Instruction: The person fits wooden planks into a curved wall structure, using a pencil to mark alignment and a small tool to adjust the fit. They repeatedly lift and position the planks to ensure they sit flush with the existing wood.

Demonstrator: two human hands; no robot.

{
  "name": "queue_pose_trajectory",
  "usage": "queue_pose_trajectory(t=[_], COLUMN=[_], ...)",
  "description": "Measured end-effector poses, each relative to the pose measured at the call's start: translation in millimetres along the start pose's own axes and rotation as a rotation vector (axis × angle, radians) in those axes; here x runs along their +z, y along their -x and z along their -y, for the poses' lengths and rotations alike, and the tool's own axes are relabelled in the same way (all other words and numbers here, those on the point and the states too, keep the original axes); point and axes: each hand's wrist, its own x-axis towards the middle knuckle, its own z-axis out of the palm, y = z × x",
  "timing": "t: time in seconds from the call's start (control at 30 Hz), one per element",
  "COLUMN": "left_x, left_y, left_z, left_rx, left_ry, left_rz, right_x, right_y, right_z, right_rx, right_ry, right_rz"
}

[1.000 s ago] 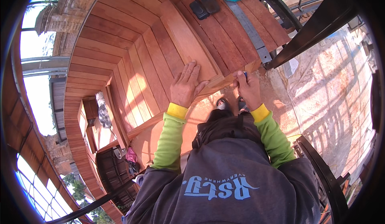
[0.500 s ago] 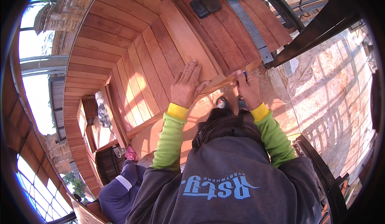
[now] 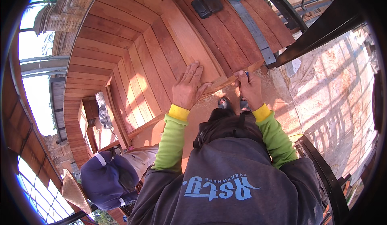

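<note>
My left hand (image 3: 186,86) lies flat with fingers spread on the near end of a reddish wooden board (image 3: 189,39). The board lies lengthwise across the wooden planks, pointing away from me. At the board's near right corner my right hand (image 3: 250,89) is closed in a pinch. A small dark blue bit shows between its fingers; the rest of that thing is hidden, so its kind cannot be told. Beyond my right hand a metal square (image 3: 252,27) with a turquoise stock rests on the planks (image 3: 229,35).
Two dark cases (image 3: 207,4) lie beyond the board. A black metal beam (image 3: 318,31) slants along the right. At the lower left a co-worker in dark blue (image 3: 107,180) bends over, a woven hat (image 3: 74,190) beside them. A plastic-wrapped bundle (image 3: 103,110) is on the left.
Both my hands stay nearly in place on the board and its edge. The co-worker at the lower left has shifted; the hat has come into view and the pink-gloved hand is mostly hidden.
</note>
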Motion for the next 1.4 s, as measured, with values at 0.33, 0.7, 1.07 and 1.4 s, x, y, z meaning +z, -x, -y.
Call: queue_pose_trajectory(t=[0.33,0.7,1.07,1.4], left_x=[1.6,2.2,7.2,3.9], left_y=[0.0,-0.1,7.2,10.1], left_z=[0.3,0.9,-0.4,2.3], left_rx=[-0.021,-0.031,-0.073,-0.098], left_ry=[0.04,0.058,0.085,0.124], left_rz=[0.002,0.006,0.023,0.047], right_x=[0.0,-1.1,-1.2,-2.7], right_y=[-1.0,-2.2,-4.4,-10.9], right_z=[1.7,0.1,-0.8,-6.2], right_rx=[0.006,0.036,0.062,0.051], right_ry=[-0.013,-0.01,-0.001,-0.003], right_rz=[0.005,0.012,0.021,0.066])
